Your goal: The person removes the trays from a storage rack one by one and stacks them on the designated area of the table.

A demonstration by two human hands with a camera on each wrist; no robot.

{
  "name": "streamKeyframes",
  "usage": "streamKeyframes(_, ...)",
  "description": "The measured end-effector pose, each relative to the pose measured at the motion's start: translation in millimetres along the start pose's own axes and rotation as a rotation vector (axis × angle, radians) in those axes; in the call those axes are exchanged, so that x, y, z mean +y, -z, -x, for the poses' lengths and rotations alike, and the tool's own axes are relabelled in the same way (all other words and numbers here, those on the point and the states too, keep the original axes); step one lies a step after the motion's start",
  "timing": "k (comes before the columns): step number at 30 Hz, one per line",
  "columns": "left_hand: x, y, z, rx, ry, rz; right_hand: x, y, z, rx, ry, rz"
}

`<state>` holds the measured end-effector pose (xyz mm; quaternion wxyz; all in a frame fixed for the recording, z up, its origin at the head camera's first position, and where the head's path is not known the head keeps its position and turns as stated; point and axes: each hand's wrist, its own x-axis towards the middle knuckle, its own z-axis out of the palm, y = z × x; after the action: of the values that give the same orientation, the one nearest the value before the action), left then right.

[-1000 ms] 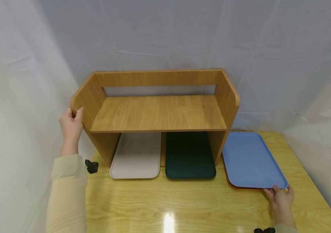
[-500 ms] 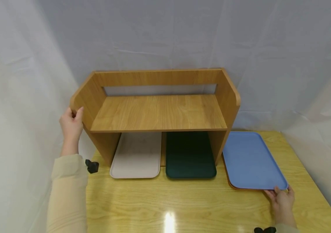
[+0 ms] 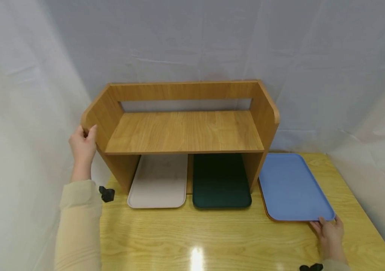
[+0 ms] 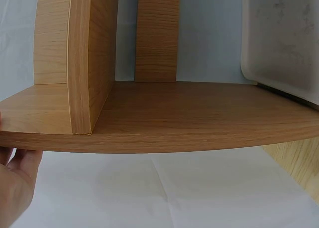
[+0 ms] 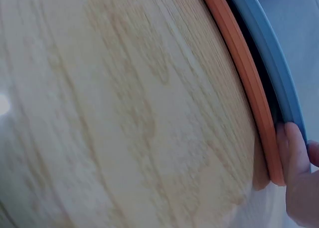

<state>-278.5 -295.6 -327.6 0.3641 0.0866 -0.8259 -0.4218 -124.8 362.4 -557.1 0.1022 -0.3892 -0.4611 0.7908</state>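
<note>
Wooden shelf (image 3: 185,131): my left hand (image 3: 83,145) grips its left side panel.
Pale tray (image 3: 158,184): beneath the shelf, left half, front end jutting out.
Dark green tray (image 3: 221,184): likewise, right half.
Blue tray (image 3: 294,188): right of the shelf, over an orange tray (image 5: 247,66), my right hand (image 3: 331,231) pinching its front right corner.
</note>
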Motion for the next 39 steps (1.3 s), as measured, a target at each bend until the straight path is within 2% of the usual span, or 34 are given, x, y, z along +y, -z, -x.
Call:
streamKeyframes(5, 1.1, 0.5, 0.6, 0.002, 0.01, 0.001, -1.3, -1.1, -3.4, 0.023, 0.062, 0.228)
streamKeyframes(14, 1.2, 1.4, 0.7, -0.023, 0.019, -0.014, -2.7, 0.7, -3.4, 0.079, 0.076, 0.37)
streamKeyframes(21, 1.4, 1.3, -1.1, -0.038, 0.036, -0.024, -2.7, 1.0, -3.8, 0.066, 0.069, 0.324)
streamKeyframes(30, 0.8, 0.1, -0.6, -0.043, 0.05, -0.016, -0.1, 3.6, -3.0, 0.046, 0.06, 0.347)
streamKeyframes(35, -0.2, 0.0, -0.2, -0.017, 0.031, -0.009, -0.3, 3.2, -1.4, -0.002, 0.045, 0.367)
streamKeyframes(39, -0.1, 0.0, -0.2, -0.011, 0.024, -0.004, -0.4, 0.5, 0.3, -0.019, 0.033, 0.323)
